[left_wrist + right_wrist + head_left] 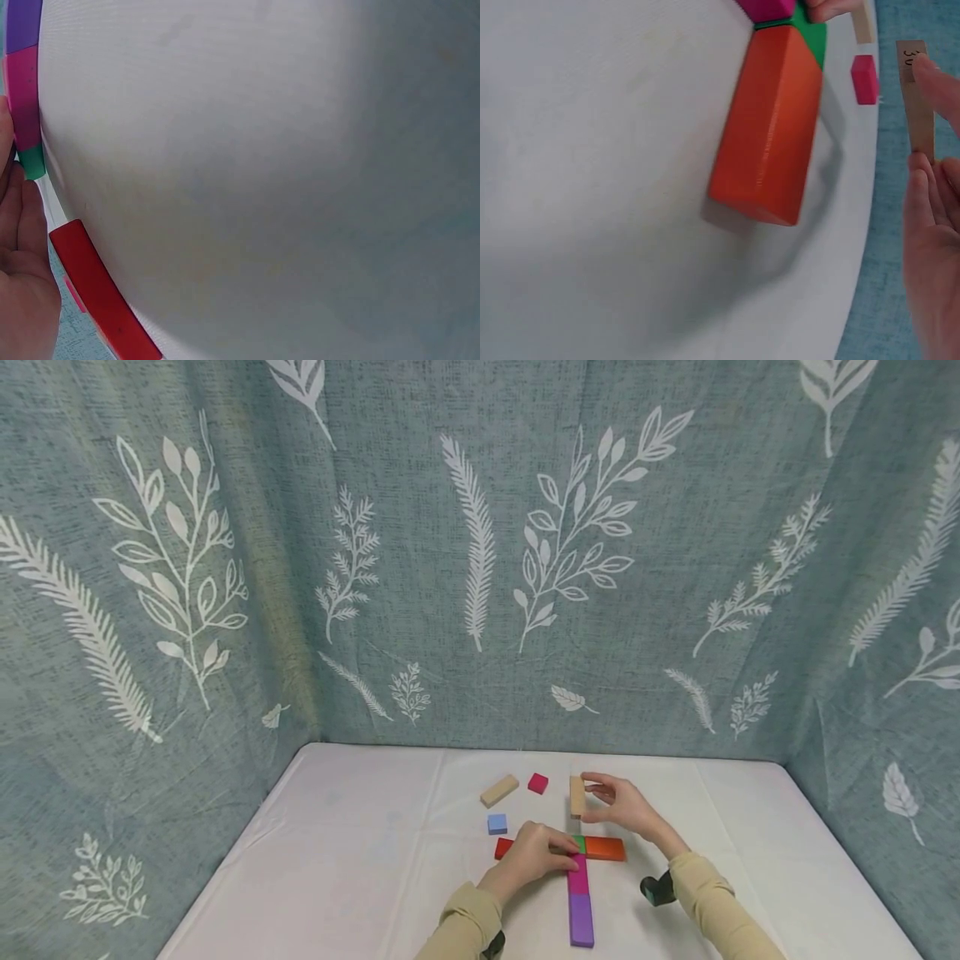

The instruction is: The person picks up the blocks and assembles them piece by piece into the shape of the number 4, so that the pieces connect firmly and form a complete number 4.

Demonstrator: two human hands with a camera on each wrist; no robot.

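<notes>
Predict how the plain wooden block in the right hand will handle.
The plain wooden block looks stiff: its edges run straight, with no visible sag. It is probably light, since only the thumb and fingers of the right hand hold it. Pushed across a surface, its flat faces should make it slide rather than roll.

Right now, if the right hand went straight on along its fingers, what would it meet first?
Beyond the wooden block it pinches, probably the small pinkish-red block, leftward in the head view; height is unclear, so the right hand might pass above.
</notes>
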